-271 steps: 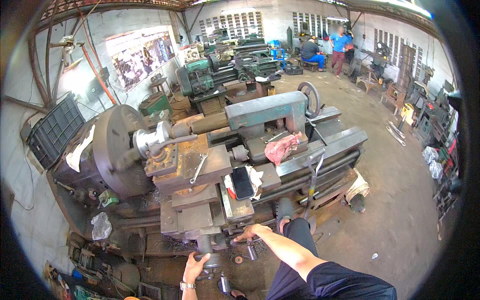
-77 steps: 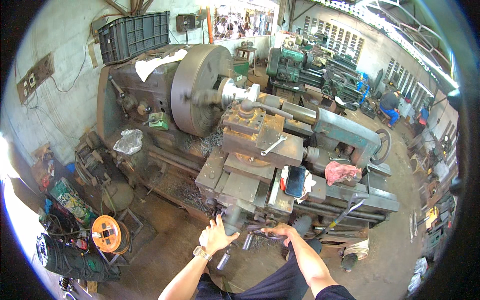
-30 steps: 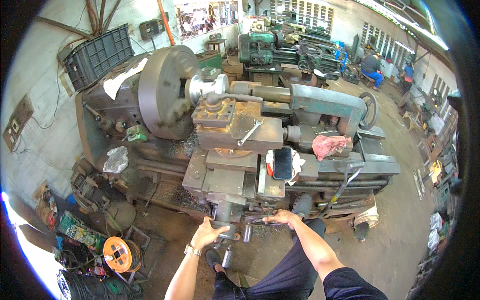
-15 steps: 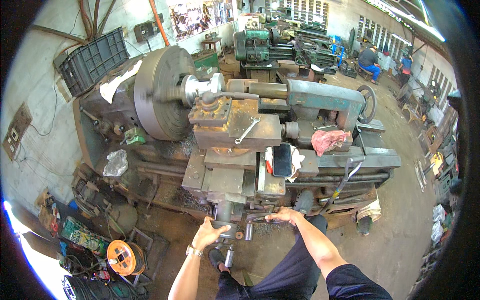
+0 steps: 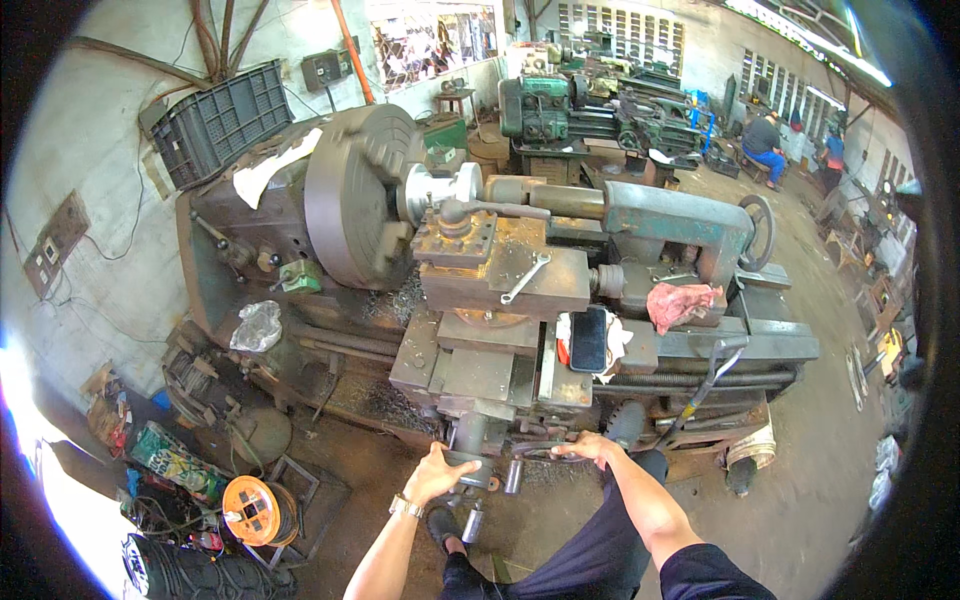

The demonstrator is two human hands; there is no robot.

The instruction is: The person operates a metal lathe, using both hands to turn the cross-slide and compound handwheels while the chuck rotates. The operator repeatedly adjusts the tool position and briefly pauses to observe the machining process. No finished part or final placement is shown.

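My left hand (image 5: 438,474) is closed round the cross-slide handwheel (image 5: 468,472) at the front of a large lathe, its thumb lying across the wheel. A little to the right, my right hand (image 5: 590,449) has its fingers curled on the rim of the carriage handwheel (image 5: 532,452); the fingertips are partly hidden. Behind them, the tool post (image 5: 455,237) with its clamp lever stands close to a shiny metal workpiece (image 5: 440,188). The workpiece sits between the big chuck (image 5: 345,205), smeared by turning, and the tailstock (image 5: 668,218).
A wrench (image 5: 526,279) lies on the compound slide. A phone (image 5: 589,342) rests on a white cloth beside it, and a pink rag (image 5: 682,306) lies near the tailstock. An orange cable reel (image 5: 250,510) stands low on the left. Another person (image 5: 764,150) sits far right.
The whole scene has shifted right and slightly down in the picture as my head turned. Both hands keep their places on the handwheels. The chuck is blurred in both frames.
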